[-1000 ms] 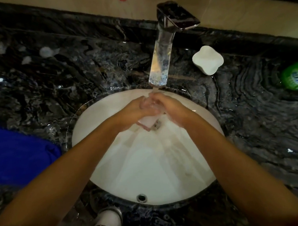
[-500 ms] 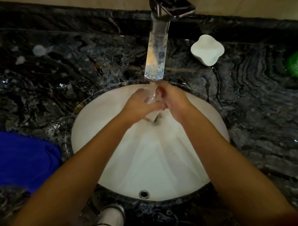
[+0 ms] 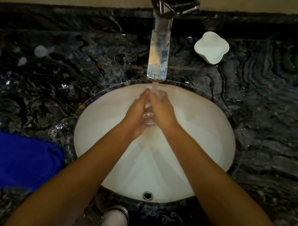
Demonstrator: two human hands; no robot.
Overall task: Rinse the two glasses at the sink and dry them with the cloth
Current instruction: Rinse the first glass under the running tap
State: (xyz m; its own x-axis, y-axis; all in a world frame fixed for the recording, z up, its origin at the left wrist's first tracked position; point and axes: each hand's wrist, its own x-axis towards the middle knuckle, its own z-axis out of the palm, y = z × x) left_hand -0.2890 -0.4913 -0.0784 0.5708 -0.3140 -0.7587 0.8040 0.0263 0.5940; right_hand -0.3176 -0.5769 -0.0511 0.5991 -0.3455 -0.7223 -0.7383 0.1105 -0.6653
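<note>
Head view: both hands, left (image 3: pixel 136 115) and right (image 3: pixel 162 111), now clasp a glass (image 3: pixel 149 117) lengthwise under the tap (image 3: pixel 159 56); rinsing continues.

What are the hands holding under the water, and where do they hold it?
A clear glass, clasped by its sides between the left hand and right hand.

Both forearms are reaching forward and converging, the left hand (image 3: pixel 137 117) and right hand (image 3: pixel 162 111) cupping together with fingertips meeting, gripping something between their palms.
</note>
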